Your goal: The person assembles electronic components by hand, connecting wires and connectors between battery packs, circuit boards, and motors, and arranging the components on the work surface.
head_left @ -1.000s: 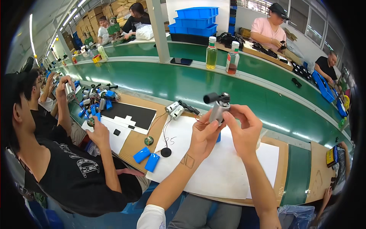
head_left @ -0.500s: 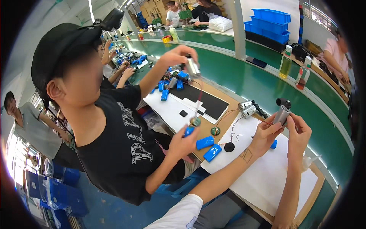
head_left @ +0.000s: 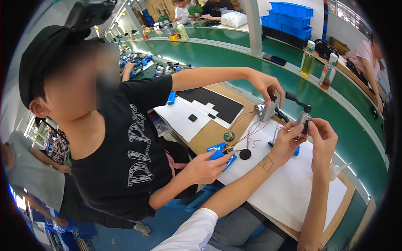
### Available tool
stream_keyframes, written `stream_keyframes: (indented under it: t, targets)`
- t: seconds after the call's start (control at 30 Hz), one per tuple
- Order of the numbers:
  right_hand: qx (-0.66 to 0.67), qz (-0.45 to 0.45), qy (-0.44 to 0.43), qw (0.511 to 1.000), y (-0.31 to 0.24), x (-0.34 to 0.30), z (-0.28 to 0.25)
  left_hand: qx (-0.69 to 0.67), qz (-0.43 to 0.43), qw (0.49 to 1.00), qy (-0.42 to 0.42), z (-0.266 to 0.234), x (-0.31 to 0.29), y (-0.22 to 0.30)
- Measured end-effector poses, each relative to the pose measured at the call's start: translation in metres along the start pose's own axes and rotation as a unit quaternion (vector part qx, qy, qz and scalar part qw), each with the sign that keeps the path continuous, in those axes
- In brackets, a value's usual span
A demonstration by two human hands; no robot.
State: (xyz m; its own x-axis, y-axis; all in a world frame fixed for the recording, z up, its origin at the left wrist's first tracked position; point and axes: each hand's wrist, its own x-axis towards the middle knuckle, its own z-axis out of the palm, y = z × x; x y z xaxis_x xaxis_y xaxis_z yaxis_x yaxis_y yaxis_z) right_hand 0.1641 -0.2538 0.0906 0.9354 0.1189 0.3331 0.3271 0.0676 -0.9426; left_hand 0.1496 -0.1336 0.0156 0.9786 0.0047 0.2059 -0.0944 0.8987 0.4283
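Observation:
Above the white sheet (head_left: 289, 192), my left hand (head_left: 285, 140) and my right hand (head_left: 322, 136) are both closed on a small silver motor (head_left: 303, 119). A black bent arm-like piece (head_left: 298, 101) sticks out from the motor's top toward the left. Thin wires run by my left fingers, and part of a blue battery pack (head_left: 296, 151) shows below my hands. To the left, a co-worker's hand (head_left: 267, 85) reaches over another silver motor (head_left: 266, 112). That person's other hand (head_left: 207, 167) holds a blue battery pack (head_left: 216, 155) with wires.
On the board lie a black disc (head_left: 245, 154), a round green circuit board (head_left: 228, 136) and a black square (head_left: 192, 118). A white squeeze bottle (head_left: 336, 170) stands right of my right forearm. Beyond the green bench (head_left: 360, 125) stand two bottles, a yellow one (head_left: 307, 60) and a reddish one (head_left: 328, 73).
The co-worker has brought a motor rightward and down beside the others, with the battery pack lowered to the board. In my hands the motor has turned, its black piece now extending left.

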Motion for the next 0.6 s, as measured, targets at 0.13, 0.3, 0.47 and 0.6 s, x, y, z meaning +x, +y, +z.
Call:
stream_keyframes:
  t: [0.13, 0.3, 0.47, 0.6]
  targets:
    - [-0.005, 0.014, -0.009, 1.000, -0.006, 0.002, -0.011, 0.016, 0.013, 1.000, 0.004, 0.008, 0.004, -0.006]
    - [0.033, -0.014, -0.051, 0.998, -0.004, 0.003, -0.003, 0.038, 0.034, 0.998, -0.026, 0.005, -0.002, 0.007]
    - [0.061, -0.020, -0.031, 0.997, 0.003, 0.002, -0.004, 0.007, 0.001, 0.999, -0.047, 0.000, 0.001, -0.004]
    - [0.036, -0.040, -0.023, 0.998, 0.006, -0.007, 0.008, -0.018, -0.016, 0.999, -0.041, -0.004, -0.004, 0.002]
